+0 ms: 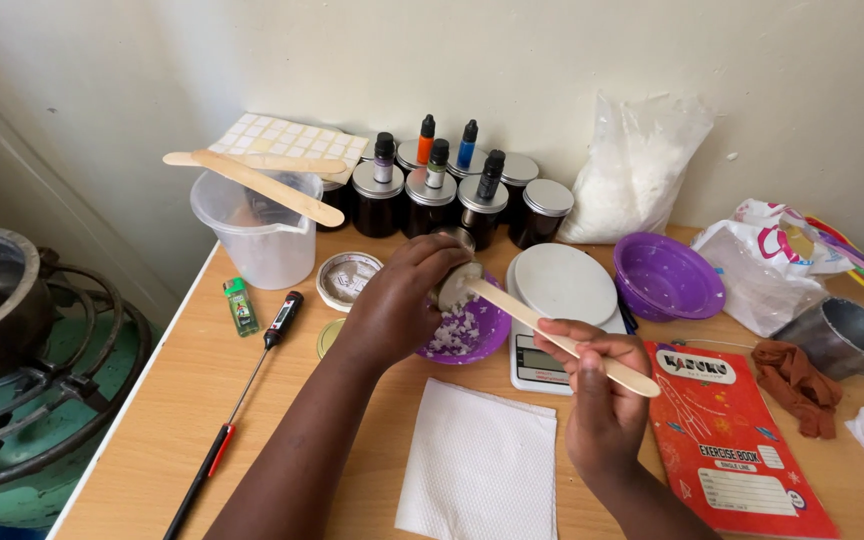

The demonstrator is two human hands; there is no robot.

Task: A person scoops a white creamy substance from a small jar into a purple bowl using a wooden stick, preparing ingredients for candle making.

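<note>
Jar (452, 283): dark, tipped over the bowl – mouth toward the stick
Stick (552, 335): flat pale wood, tip in the jar
Bowl (472, 335): purple, white flakes inside

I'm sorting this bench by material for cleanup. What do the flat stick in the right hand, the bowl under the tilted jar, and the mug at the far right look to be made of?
Stick: pale, matte, probably bare wood.
Bowl: purple, glossy, likely plastic.
Mug: grey, dull sheen, apparently metal.
</note>
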